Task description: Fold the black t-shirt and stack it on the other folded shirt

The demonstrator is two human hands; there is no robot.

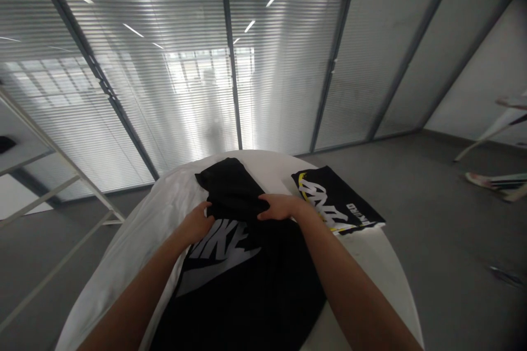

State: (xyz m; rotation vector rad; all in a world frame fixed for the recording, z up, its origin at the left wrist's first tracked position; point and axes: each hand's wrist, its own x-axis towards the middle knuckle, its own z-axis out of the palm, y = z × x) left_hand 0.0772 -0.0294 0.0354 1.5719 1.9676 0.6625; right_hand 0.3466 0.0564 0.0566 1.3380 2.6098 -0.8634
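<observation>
A black T-shirt (263, 290) with large grey lettering and a swoosh lies across the near part of the round table. Its far part (230, 181) is bunched and folded over. My left hand (200, 223) pinches the fabric at the left end of the fold, beside the lettering. At the right end of the same fold, my right hand (278, 207) grips the cloth between thumb and fingers. Off to the right of my right forearm lies a folded black garment (337, 200) with white and yellow print.
White cloth (140, 247) covers the left side of the white table (391, 274). A pale metal frame (61, 156) stands at the left. Beyond the table is a glass wall with blinds (197, 104). Table legs (486, 134) and a shoe (494, 180) show at the far right.
</observation>
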